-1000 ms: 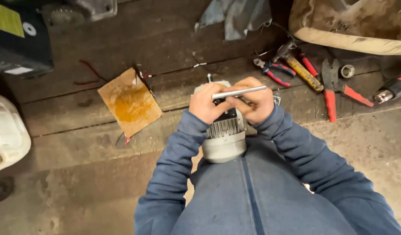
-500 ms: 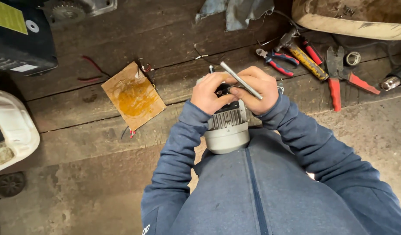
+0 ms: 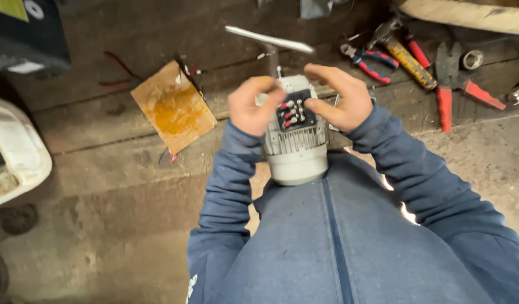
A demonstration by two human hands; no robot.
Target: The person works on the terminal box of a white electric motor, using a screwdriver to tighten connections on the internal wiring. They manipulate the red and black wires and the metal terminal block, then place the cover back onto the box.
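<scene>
Grey electric motor (image 3: 296, 152) rests on person's lap, terminal box (image 3: 293, 110) up for access. Left hand (image 3: 251, 107) & right hand (image 3: 341, 101) flank it, fingers loosely curled, clamped on nothing. T-handle wrench (image 3: 270, 42) stands just behind; pliers (image 3: 369, 56) farther right.
</scene>
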